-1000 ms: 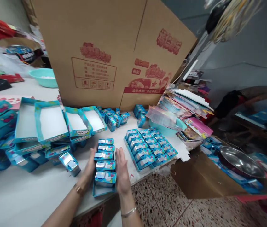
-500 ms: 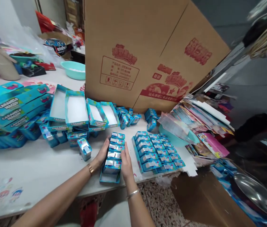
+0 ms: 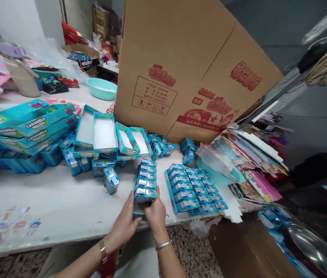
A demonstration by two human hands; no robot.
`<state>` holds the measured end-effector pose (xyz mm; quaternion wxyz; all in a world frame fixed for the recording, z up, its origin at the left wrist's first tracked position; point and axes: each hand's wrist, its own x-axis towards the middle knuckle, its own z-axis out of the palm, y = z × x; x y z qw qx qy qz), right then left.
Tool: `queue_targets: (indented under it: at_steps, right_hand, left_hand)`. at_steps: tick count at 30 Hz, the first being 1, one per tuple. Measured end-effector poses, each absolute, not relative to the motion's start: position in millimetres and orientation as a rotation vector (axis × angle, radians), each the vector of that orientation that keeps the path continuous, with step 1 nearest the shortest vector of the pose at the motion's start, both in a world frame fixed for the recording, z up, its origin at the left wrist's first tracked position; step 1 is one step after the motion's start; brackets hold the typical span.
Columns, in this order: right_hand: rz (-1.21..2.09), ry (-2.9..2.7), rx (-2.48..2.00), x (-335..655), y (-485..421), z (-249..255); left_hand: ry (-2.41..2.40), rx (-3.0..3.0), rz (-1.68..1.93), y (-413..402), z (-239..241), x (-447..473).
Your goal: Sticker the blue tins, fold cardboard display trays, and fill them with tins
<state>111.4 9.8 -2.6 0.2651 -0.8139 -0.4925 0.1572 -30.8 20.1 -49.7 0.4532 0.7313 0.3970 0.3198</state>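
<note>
A narrow blue tray (image 3: 139, 209) stands near the table's front edge, filled with a row of several small blue packs (image 3: 146, 183) with shiny tops. The tray's near end is bare of packs. My left hand (image 3: 125, 222) grips the tray's near left side, thumb pointing inward. My right hand (image 3: 156, 212) is closed round the near right corner, its thumb by the nearest pack. To the left a single blue pack (image 3: 111, 180) stands alone. On the right, filled trays (image 3: 192, 189) of the same packs lie side by side.
A large cardboard carton (image 3: 177, 69) stands at the back. Empty blue trays (image 3: 105, 133) and stacked trays (image 3: 33, 127) rest on packs at the left. Turquoise bowls (image 3: 102, 88) and a pile of printed sheets (image 3: 256, 150) sit farther off. A metal bowl (image 3: 314, 247) is at lower right.
Both hands have slid back toward me along the tray, from its middle to its near end. The view has shifted a little to the left.
</note>
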Motion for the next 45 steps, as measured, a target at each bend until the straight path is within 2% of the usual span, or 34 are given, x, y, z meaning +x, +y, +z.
queue_targets:
  at_steps: [5, 9, 11, 13, 17, 21, 26, 31, 34, 37, 45]
  right_hand:
    - [0.456, -1.364, -1.995, 117, -4, 5]
    - [0.141, -1.212, -1.717, 90, -20, 31]
    - [0.075, -1.395, -1.534, 59, -11, 52]
    - [0.143, -1.688, -1.502, 29, 13, 72]
    - [0.191, -2.013, -1.729, -4, 70, 86]
    - [0.248, -2.048, -1.757, -9, 73, 77]
    - [0.344, -1.833, -1.544, -3, 1, 60]
    - [0.159, -1.289, -1.556, 35, -61, 25]
    - [0.286, -1.150, -1.587, 66, -63, 11]
    - [0.281, -1.204, -1.552, 87, -52, -1]
    - [0.171, -1.017, -1.643, 78, -36, -49]
  left_hand:
    - [0.957, 1.843, 0.878, 17, -26, -56]
    - [1.130, 1.812, 1.326, 40, 0, -108]
    - [1.271, 1.677, 1.433, 56, 2, -128]
    - [1.327, 1.611, 1.378, 66, -4, -139]
    - [1.245, 1.612, 1.177, 65, -22, -132]
    - [1.237, 1.544, 1.220, 64, -30, -116]
    - [1.203, 1.298, 1.163, 63, -28, -112]
    - [0.822, 1.660, 1.020, 45, 9, -92]
    - [0.633, 1.907, 1.027, 41, 23, -61]
    - [0.667, 2.000, 1.112, 43, 15, -33]
    - [0.721, 1.828, 0.937, 56, -15, -27]
